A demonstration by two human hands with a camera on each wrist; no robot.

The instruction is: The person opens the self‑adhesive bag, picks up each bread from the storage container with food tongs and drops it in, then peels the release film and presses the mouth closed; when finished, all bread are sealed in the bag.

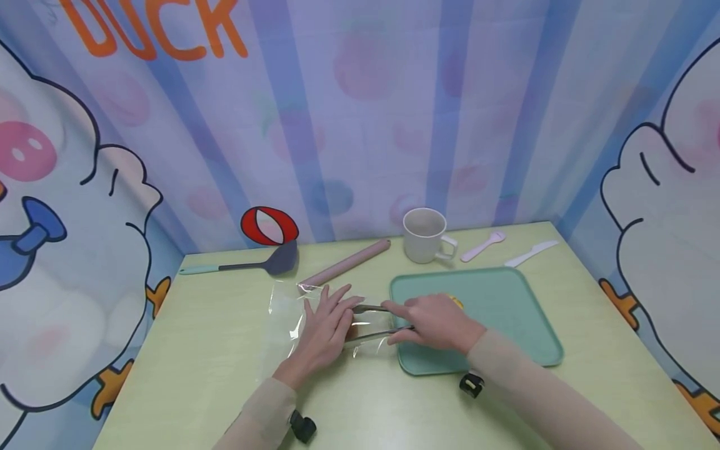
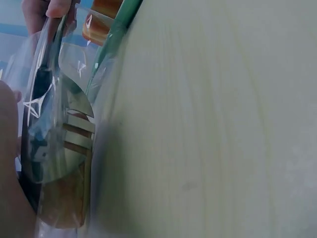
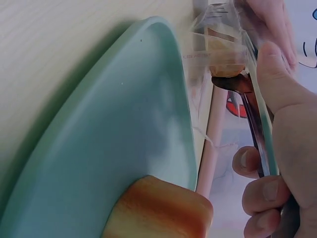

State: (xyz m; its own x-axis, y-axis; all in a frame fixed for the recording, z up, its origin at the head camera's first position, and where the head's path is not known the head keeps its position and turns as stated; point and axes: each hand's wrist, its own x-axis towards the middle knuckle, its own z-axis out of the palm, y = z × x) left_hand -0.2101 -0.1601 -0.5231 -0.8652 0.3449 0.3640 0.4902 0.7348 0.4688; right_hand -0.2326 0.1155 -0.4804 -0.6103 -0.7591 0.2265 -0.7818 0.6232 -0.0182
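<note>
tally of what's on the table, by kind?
Utensils: 5: spatula, rolling pin, spoon, knife, tongs
Mug: 1
Tray: 1
Plastic bag: 1
Bread pieces: 2
Total: 10

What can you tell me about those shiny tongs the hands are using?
The tongs are shiny metal with two thin arms, lying nearly flat and low over the table. The right hand grips the arms near the green tray. The tips reach into a clear plastic bag that the left hand presses flat. In the left wrist view one tip is broad and slotted, with something brown beside it inside the bag.
</note>
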